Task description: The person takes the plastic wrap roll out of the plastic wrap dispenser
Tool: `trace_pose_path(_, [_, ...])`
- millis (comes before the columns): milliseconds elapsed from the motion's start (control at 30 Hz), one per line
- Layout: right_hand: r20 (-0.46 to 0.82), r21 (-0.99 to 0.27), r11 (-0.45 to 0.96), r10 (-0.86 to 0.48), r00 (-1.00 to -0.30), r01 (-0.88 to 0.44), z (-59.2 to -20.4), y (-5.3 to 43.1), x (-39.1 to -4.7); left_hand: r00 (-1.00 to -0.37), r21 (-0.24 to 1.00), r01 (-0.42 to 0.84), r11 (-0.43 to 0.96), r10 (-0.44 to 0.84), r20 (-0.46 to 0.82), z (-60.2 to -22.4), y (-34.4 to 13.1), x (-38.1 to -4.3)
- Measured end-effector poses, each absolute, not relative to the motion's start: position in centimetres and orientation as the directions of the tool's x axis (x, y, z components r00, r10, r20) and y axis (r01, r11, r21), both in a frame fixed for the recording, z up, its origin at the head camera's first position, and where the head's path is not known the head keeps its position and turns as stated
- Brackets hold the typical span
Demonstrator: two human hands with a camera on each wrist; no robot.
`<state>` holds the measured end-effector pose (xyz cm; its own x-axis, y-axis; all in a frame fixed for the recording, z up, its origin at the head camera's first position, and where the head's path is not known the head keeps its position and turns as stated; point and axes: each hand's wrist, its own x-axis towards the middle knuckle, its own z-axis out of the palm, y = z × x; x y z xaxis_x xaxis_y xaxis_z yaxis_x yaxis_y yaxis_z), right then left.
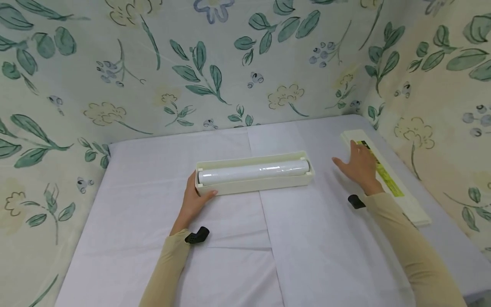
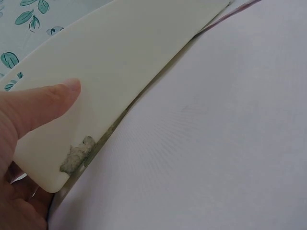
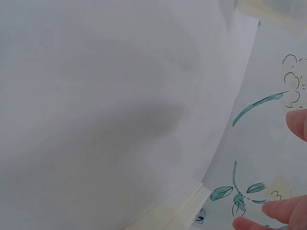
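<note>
A long cream box [image 1: 253, 186], lidless on top, lies across the middle of the table with a shiny, film-wrapped white roll [image 1: 253, 171] inside. My left hand [image 1: 193, 200] grips its left end, thumb on the front wall [image 2: 91, 62] and the other fingers around the end, partly hidden. A greyish-green smudge [image 2: 78, 155] marks the box's lower corner near these fingers. At the right, my right hand [image 1: 360, 164] hovers with fingers and thumb spread over a long cream lid [image 1: 412, 209] bearing a yellow-green label [image 1: 389, 181]. Nothing is between its fingers.
A white cloth [image 1: 226, 264] with creases and a seam covers the table. Floral fabric walls [image 1: 230, 76] rise behind it and along the right side, near the lid. Each wrist carries a small black camera [image 1: 197, 235].
</note>
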<state>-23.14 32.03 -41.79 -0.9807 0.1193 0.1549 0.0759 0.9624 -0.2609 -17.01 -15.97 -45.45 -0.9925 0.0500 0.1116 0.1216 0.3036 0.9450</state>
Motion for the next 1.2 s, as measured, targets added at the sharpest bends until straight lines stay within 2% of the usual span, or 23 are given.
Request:
trace_pose_path(767, [0.168, -0.335, 0.942, 0.047, -0.985, -0.012, -41.9, 30.0, -23.3, -0.993, 0.945, 0.115, 0.307, 0.048, 0.105, -45.3, -16.0, -17.0])
trace_pose_path(1200, [0.173, -0.309, 0.950, 0.003, -0.985, -0.051, -41.5, 28.7, -23.1, -0.994, 0.941, 0.111, 0.319, 0.052, 0.099, -44.8, -15.8, -16.7])
